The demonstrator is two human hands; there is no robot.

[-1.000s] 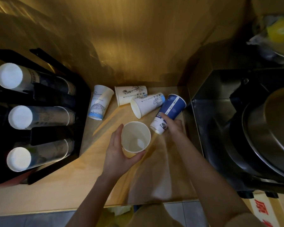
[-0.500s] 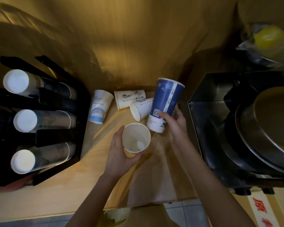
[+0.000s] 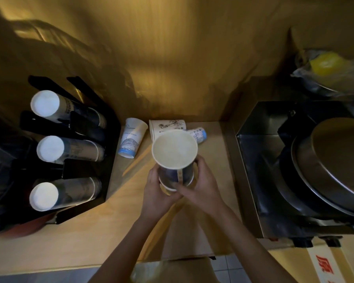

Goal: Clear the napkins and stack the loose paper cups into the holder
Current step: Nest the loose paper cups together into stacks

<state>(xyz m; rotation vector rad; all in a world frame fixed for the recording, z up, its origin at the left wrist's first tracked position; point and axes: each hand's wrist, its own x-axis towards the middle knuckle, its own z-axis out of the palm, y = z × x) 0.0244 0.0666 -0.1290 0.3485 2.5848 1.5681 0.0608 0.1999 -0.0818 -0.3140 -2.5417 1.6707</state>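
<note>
The blue paper cup [image 3: 175, 160] stands upright at the centre, mouth toward me, its base nested in the white cup [image 3: 168, 186] below it. My left hand [image 3: 157, 193] wraps the white cup from the left. My right hand [image 3: 200, 184] grips the blue cup's side from the right. Behind them three loose cups lie on the counter: one with a bridge print [image 3: 131, 137], one with a sketch print [image 3: 168, 125], and one with a blue rim [image 3: 198, 134] partly hidden. The black cup holder [image 3: 108, 139] at left carries three sideways stacks [image 3: 70, 150].
A steel appliance with a round lid [image 3: 325, 170] fills the right side. A bag with something yellow [image 3: 325, 66] sits at the back right. The wooden counter [image 3: 90, 231] ends in a front edge near me, with a wall close behind the cups.
My right hand lifted the blue cup off the counter, turned it upright and brought it down into the white cup held by my left hand. The view shifted closer.
</note>
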